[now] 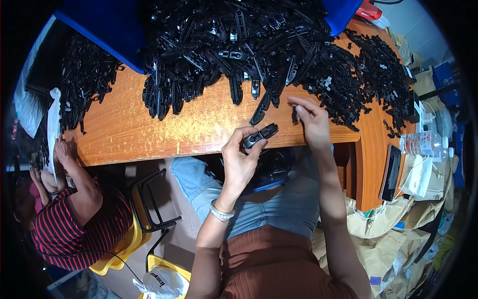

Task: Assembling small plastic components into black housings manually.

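The left hand pinched a black plastic part over the table's near edge; a steady, end-exposed hold suited it; the right hand curled nearby, its grip unclear.

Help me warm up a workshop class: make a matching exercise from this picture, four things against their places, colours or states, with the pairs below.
Column one
1. Right hand
2. Jeans
3. Left hand
4. Ribbed top

Column two
A. Brown
B. Holding a black plastic part
C. Pale blue
D. Apart from the held part, to its right

Right pairs: 1-D, 2-C, 3-B, 4-A
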### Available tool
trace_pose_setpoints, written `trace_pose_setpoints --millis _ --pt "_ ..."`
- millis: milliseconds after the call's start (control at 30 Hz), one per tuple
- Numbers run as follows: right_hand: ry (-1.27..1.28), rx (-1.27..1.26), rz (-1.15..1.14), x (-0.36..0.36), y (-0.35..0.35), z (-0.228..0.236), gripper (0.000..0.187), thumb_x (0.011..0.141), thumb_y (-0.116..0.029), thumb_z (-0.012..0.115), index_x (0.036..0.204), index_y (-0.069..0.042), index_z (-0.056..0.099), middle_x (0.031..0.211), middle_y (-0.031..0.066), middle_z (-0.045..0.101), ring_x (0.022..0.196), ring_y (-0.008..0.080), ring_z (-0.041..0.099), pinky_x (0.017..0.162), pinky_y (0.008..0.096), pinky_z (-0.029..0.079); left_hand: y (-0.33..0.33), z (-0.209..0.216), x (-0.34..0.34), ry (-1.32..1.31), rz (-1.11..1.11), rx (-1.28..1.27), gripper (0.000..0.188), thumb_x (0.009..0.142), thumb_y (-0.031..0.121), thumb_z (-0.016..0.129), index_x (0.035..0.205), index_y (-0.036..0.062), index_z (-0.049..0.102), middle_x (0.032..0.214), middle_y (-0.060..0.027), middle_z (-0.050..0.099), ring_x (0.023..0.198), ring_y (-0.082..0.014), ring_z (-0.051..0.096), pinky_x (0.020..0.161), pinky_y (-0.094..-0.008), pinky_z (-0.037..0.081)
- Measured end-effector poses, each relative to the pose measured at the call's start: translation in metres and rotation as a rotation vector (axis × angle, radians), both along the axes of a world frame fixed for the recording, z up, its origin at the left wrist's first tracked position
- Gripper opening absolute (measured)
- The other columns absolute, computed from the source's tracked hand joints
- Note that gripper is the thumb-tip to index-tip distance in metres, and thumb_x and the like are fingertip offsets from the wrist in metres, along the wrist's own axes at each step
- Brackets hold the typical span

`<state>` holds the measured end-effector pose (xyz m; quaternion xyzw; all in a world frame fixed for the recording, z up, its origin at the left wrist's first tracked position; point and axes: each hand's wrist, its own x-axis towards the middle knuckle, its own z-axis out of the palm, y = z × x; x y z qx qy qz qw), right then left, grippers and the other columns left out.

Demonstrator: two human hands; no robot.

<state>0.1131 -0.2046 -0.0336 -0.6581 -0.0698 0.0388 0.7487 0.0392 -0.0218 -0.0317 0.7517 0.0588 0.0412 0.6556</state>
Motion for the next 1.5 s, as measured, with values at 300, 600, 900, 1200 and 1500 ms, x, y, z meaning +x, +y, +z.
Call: trace_pose_setpoints --millis 300,600,900,1200,1500 --pt "-0.602 -0.871 -0.264 -0.009 0.000 0.001 0.023 0.084 0.009 0.050 0.102 0.003 0.062 0.090 0.0147 0.052 0.080 0.0257 0.054 0.072 0.0310 0.045 0.001 -0.003 0.001 0.015 0.064 -0.040 0.022 0.076 0.000 0.070 0.096 -0.0004 0.061 0.073 -0.0047 0.064 0.056 -0.0057 0.054 0.051 -0.0198 0.043" --pt "-0.446 -0.725 -0.227 -0.038 0.002 0.025 0.021 0.082 0.006 0.055 0.101 0.004 0.063 0.090 0.0135 0.059 0.077 0.0227 0.057 0.070 0.0304 0.046 -0.004 0.005 -0.005 -0.101 0.076 -0.164 0.020 0.074 -0.005 0.068 0.085 -0.0010 0.051 0.068 -0.0007 0.057 0.061 -0.0021 0.051 0.054 -0.0169 0.040" --pt "-0.313 -0.430 -0.097 -0.060 0.031 0.045 0.020 0.085 0.002 0.057 0.103 0.002 0.065 0.090 0.0113 0.064 0.077 0.0153 0.060 0.069 0.0240 0.047 -0.013 0.021 -0.020 0.001 -0.028 -0.623 0.036 0.081 -0.011 0.060 0.115 -0.0050 0.048 0.090 -0.0113 0.061 0.077 -0.0091 0.061 0.070 -0.0211 0.052" --pt "-0.703 -0.652 0.003 -0.062 0.026 0.058 0.021 0.074 0.006 0.063 0.094 -0.002 0.065 0.085 0.0088 0.065 0.075 0.0237 0.059 0.068 0.0321 0.044 0.012 0.027 -0.018 0.096 -0.221 -0.550 0.025 0.083 -0.010 0.059 0.106 -0.0076 0.050 0.086 -0.0160 0.066 0.081 -0.0211 0.068 0.071 -0.0242 0.056" --pt "-0.713 -0.570 -0.071 -0.068 0.023 0.048 0.026 0.069 0.007 0.066 0.093 -0.002 0.064 0.088 0.0069 0.063 0.080 0.0258 0.057 0.068 0.0346 0.043 0.014 0.037 -0.017 0.108 -0.218 -0.528 0.022 0.083 -0.011 0.058 0.103 -0.0088 0.052 0.085 -0.0192 0.066 0.076 -0.0241 0.069 0.068 -0.0265 0.058"
